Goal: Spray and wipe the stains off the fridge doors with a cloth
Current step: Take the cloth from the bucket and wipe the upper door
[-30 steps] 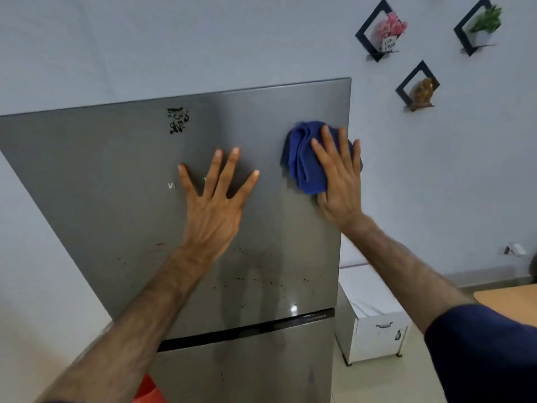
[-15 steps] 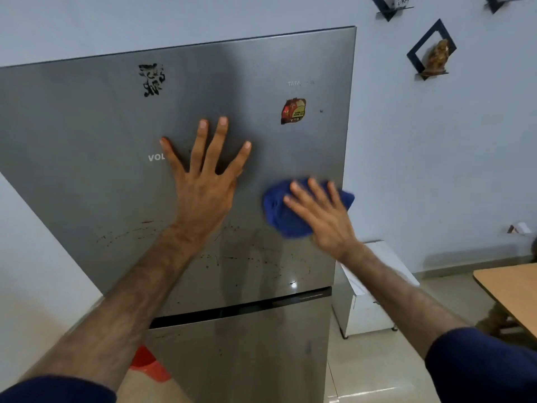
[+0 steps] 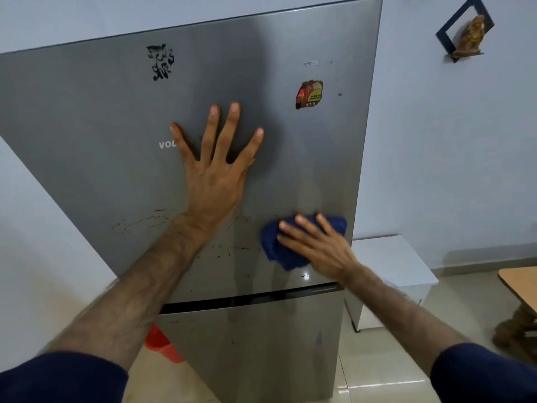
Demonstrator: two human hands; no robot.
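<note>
While the grey fridge (image 3: 116, 117) fills most of the view, its upper door (image 3: 290, 170) is the landmark for all other places. Below this door, across a dark gap, is the lower door (image 3: 261, 344), which has a few small marks. To the right of the upper door stands a white cabinet (image 3: 389, 263) on the floor, and further right a corner of a wooden table (image 3: 520, 283) shows. Above the cabinet, on the wall, hangs a dark diamond-shaped shelf (image 3: 462, 33) with a small figure on it.

At the middle of the upper door, the left hand (image 3: 215, 175) lies flat on the metal with its fingers spread wide, and it partly covers white letters. Near the lower right corner of the upper door, the right hand (image 3: 316, 248) presses the blue cloth (image 3: 279, 248) against the surface with straight, slightly spread fingers. The cloth is bunched under the palm and touches the door.

Brown stains (image 3: 145, 221) run in thin streaks across the lower part of the upper door, left of the cloth. A red and yellow sticker (image 3: 309, 94) is at the upper right of the door, and a black torn mark (image 3: 159, 62) is at its upper left. A red object (image 3: 158, 341) shows on the floor below the left side of the door.
</note>
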